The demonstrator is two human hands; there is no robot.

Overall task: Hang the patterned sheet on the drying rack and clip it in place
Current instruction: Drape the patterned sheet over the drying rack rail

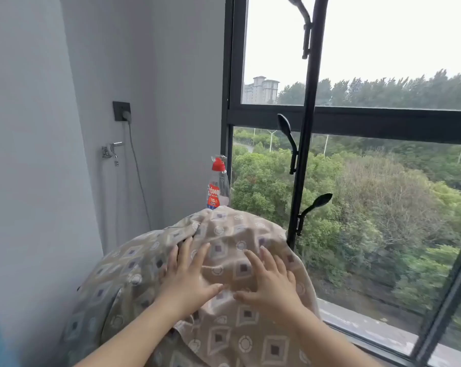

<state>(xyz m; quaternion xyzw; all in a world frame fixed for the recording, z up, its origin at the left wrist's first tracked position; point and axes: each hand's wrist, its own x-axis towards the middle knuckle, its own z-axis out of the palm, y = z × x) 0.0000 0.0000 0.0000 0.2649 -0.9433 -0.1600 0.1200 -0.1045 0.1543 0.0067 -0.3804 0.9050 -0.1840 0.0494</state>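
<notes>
Patterned sheet (224, 239) lying draped over hidden support beside window (383, 120). Left hand (187, 276), right hand (270, 280) pressing flat, fingers spread, smoothing. Clipping pending; no clips in view.

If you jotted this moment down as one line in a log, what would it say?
stage: smoothing | sheet: draped over hidden support | left hand: flat on sheet | right hand: flat on sheet | clips: none seen

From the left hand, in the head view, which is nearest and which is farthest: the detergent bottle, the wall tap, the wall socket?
From the left hand:
1. Detergent bottle, just above, behind the patterned sheet.
2. Wall tap, up and to the left.
3. Wall socket, higher still on the same wall.
</notes>
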